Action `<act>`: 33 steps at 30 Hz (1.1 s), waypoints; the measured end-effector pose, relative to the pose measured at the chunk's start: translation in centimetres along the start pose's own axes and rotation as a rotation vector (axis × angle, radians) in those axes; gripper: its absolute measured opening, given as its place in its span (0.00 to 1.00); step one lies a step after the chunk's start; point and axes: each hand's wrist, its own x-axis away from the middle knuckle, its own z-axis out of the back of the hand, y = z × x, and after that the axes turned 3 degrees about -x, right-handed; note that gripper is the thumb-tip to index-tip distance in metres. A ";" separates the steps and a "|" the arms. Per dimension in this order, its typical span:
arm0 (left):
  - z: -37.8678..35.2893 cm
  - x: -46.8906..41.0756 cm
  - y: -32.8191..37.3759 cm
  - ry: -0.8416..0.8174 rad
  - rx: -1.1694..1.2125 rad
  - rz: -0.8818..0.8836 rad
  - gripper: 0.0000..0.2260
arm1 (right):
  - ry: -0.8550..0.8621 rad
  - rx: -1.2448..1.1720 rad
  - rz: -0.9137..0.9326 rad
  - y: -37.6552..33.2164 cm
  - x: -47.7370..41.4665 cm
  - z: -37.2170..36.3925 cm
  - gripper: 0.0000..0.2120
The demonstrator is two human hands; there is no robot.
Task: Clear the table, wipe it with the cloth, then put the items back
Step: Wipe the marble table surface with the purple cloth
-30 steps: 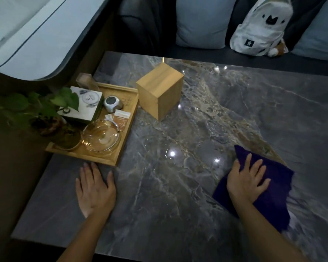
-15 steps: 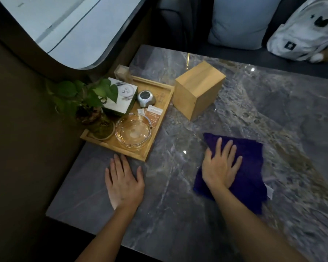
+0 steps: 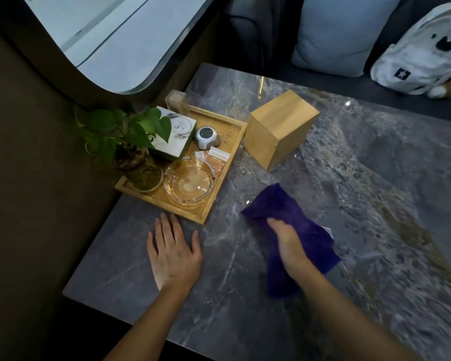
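Grey marble table (image 3: 375,178) fills the view, a wooden tray (image 3: 214,201) of small things and a wooden box (image 3: 279,128) crowded toward its window-side corner — likely to free the surface. Right hand (image 3: 288,243) grips the purple cloth (image 3: 297,225) mid-table; left hand (image 3: 172,251) lies flat, fingers spread, empty — seemingly a brace.

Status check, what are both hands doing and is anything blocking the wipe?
Left hand flat on marble table. Right hand gripping purple cloth. Wooden tray and wooden box close ahead.
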 end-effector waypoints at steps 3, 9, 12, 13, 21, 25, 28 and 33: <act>-0.1 0.0 0.0 0.013 0.009 0.002 0.30 | 0.169 -0.390 -0.130 -1.4 -1.0 0.1 0.14; -0.2 -0.1 -0.1 0.018 0.001 0.003 0.29 | 0.162 -0.217 -0.093 -3.9 -2.7 -3.7 0.29; -0.2 0.0 -0.1 0.035 0.008 0.003 0.29 | 0.045 0.116 0.047 -3.8 -2.9 -4.0 0.23; -0.2 0.0 -0.1 0.036 0.015 0.005 0.29 | -0.014 0.221 0.086 -3.6 -2.9 -3.9 0.22; -0.3 -0.2 -0.1 0.022 0.028 0.005 0.30 | -0.476 1.232 0.502 1.2 -0.9 -3.8 0.31; -0.4 -0.2 -0.1 0.017 0.022 -0.003 0.29 | -0.582 1.306 0.671 2.3 0.8 -2.3 0.32; -0.5 -0.1 -0.2 0.031 0.021 -0.013 0.29 | -0.660 1.199 0.641 2.7 1.9 -1.3 0.28; -0.5 0.0 -0.3 0.015 0.041 -0.022 0.31 | -0.717 0.812 0.295 3.8 3.9 0.9 0.20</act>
